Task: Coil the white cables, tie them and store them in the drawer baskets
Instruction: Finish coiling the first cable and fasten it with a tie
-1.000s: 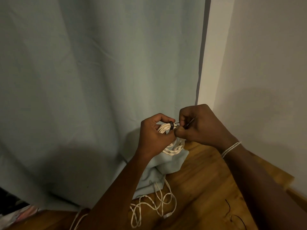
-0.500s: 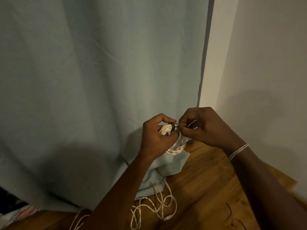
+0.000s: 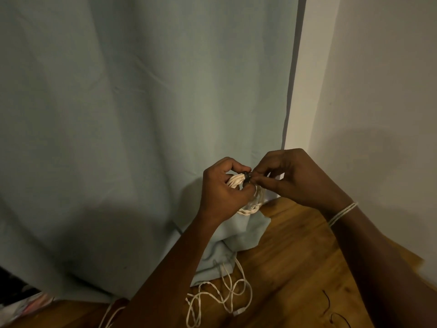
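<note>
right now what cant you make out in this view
Head view only:
- Black tie on the coiled cable: knotted or loose is too small to tell, and fingertips cover it.
- Most of the coil: hidden behind the left hand.
- Drawer baskets: not in view.
- Loose cable on the floor: partly behind the left forearm.

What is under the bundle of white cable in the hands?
Below the coiled cable lies the curtain's bunched hem on the wooden floor, with a loose white cable nearer. The left hand covers part of the coil.

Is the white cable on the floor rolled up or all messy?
Messy: the white cable on the floor sprawls in loose loops, unlike the coil being held.
</note>
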Demonstrator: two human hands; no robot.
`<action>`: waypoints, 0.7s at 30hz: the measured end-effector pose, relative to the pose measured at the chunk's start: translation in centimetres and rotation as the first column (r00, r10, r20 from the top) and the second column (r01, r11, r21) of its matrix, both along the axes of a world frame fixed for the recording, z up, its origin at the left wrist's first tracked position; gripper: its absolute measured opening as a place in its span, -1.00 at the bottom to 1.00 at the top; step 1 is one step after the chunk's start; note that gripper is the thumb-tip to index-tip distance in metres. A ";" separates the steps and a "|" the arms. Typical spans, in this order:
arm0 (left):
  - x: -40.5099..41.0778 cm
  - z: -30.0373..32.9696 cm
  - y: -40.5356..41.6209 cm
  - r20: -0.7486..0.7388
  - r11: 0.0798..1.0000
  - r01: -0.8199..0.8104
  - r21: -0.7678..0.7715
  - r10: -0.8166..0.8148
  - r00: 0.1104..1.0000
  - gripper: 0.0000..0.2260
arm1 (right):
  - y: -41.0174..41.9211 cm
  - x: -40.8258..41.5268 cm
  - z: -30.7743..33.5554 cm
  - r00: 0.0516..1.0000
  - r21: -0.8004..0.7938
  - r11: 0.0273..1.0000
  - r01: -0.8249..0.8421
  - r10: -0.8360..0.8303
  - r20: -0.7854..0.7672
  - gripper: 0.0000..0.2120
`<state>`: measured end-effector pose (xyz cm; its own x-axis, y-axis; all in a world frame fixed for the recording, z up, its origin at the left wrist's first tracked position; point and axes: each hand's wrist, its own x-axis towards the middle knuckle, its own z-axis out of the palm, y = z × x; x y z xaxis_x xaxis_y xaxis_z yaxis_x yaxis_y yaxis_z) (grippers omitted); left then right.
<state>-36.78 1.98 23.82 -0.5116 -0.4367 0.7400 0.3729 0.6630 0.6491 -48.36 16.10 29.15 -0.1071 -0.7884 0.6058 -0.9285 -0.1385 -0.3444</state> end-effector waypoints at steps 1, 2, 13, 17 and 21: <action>0.0 0.2 0.0 -0.001 1.000 -0.002 0.004 0.002 1.000 -0.77 | 0.1 -0.1 0.0 1.000 -0.006 1.000 -0.004 0.005 0.014 -0.83; 0.0 0.3 0.0 -0.001 1.000 -0.003 0.008 0.003 1.000 -0.77 | 0.3 -0.2 0.1 0.999 -0.018 1.000 -0.008 0.008 0.038 -0.81; 0.0 0.4 0.5 0.031 1.000 -0.016 0.017 0.016 0.999 -0.78 | -0.1 -0.2 -0.5 0.998 -0.059 0.997 0.054 -0.052 0.033 -0.87; 0.1 0.2 0.5 0.029 1.000 -0.018 -0.010 0.018 0.999 -0.79 | -0.4 0.0 -0.8 0.994 -0.069 0.995 0.073 -0.067 0.084 -0.85; 0.3 0.3 0.5 0.049 1.000 -0.016 0.021 0.015 0.999 -0.79 | 0.1 0.2 -0.7 0.976 -0.074 0.996 0.040 -0.023 0.218 -0.80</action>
<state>-36.50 2.45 24.08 -0.5398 -0.4600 0.7050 0.3303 0.6545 0.6800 -48.20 16.19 28.45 -0.2671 -0.7338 0.6246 -0.8371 -0.1445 -0.5277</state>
